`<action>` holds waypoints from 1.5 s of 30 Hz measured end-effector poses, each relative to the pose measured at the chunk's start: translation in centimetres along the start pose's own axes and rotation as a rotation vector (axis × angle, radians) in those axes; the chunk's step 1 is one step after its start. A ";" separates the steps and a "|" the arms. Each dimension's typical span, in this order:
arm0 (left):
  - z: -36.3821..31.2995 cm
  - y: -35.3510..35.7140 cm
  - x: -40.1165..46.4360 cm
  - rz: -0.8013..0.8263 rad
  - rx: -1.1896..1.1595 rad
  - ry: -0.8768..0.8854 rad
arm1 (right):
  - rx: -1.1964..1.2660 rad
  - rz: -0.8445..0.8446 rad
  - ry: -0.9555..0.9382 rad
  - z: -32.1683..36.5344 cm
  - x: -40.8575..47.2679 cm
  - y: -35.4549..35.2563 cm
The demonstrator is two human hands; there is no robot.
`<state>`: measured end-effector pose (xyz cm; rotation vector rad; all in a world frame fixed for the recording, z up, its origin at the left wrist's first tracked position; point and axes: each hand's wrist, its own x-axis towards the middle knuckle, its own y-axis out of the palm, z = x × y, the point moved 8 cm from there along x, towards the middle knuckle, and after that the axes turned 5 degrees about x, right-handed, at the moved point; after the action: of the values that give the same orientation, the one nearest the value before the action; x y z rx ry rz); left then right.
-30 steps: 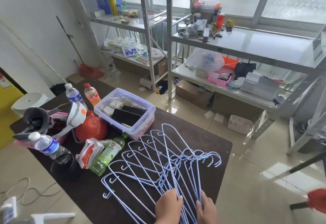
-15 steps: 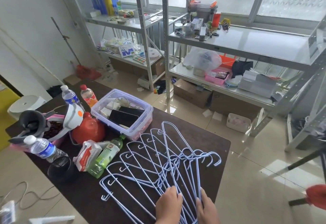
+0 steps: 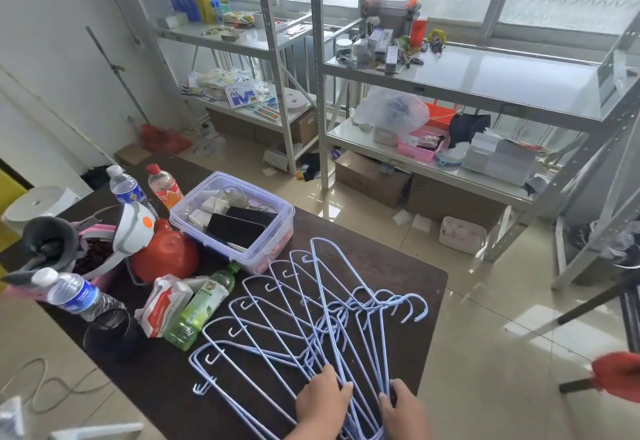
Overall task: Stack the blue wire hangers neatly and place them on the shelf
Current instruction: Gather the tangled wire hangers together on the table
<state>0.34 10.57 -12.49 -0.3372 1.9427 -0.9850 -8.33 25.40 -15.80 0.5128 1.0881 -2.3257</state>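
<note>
Several light blue wire hangers (image 3: 311, 304) lie fanned out on the dark table (image 3: 391, 266), hooks pointing right near the table's edge. My left hand (image 3: 320, 401) rests flat on the near ends of the fan, fingers spread over the wires. My right hand (image 3: 401, 408) pinches the bunched wires from the right side. The two hands squeeze the near ends together between them. A grey metal shelf (image 3: 502, 76) stands across the floor at the back right.
On the table's left stand a clear plastic box (image 3: 256, 252) of devices, a red jug (image 3: 166, 252), a green bottle (image 3: 201, 308), a snack pack (image 3: 162, 304) and water bottles (image 3: 76, 296). A second metal rack (image 3: 242, 41) stands back left. Cardboard boxes (image 3: 370, 180) sit under the shelves.
The view has shifted slightly. Both hands stay on the hangers' near ends and the fan has barely moved.
</note>
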 end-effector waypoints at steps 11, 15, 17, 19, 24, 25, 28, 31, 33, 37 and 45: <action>-2.1 0.0 -0.1 0.017 0.067 -0.064 | 0.224 -0.225 -0.032 -0.6 -0.2 -1.2; -2.6 0.2 -0.7 0.004 -0.043 -0.107 | 0.281 -0.317 -0.050 -1.1 -0.1 -2.1; -2.9 0.4 -1.0 0.000 -0.085 -0.110 | 0.321 -0.339 -0.036 -1.6 -0.1 -2.4; -3.0 0.4 -1.3 -0.013 -0.110 -0.110 | 0.340 -0.344 -0.041 -2.0 0.0 -2.2; -1.7 0.6 -2.0 -0.038 -0.137 -0.118 | 0.300 -0.330 -0.075 -2.4 -0.2 -1.1; -1.3 0.8 -2.1 -0.037 -0.147 -0.129 | 0.287 -0.328 -0.083 -2.4 -0.2 -0.9; -0.6 1.1 -2.2 -0.019 -0.161 -0.147 | 0.249 -0.340 -0.121 -2.2 -0.1 -0.7; -0.3 0.7 -2.1 -0.018 -0.147 -0.149 | 0.219 -0.328 -0.126 -2.2 0.0 -0.7; 0.0 0.5 -2.0 -0.014 -0.138 -0.163 | 0.200 -0.289 -0.123 -2.1 0.1 -0.4; 0.6 0.4 -1.8 0.017 -0.131 -0.186 | 0.149 -0.224 -0.102 -2.1 0.2 0.2; 1.7 -0.2 0.4 -0.014 -0.108 -0.242 | 0.075 -0.137 -0.082 -1.4 0.4 -0.1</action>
<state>1.50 9.31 -13.09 -0.5089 1.7774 -0.8098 -8.58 26.44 -16.83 0.3780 1.0301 -2.4909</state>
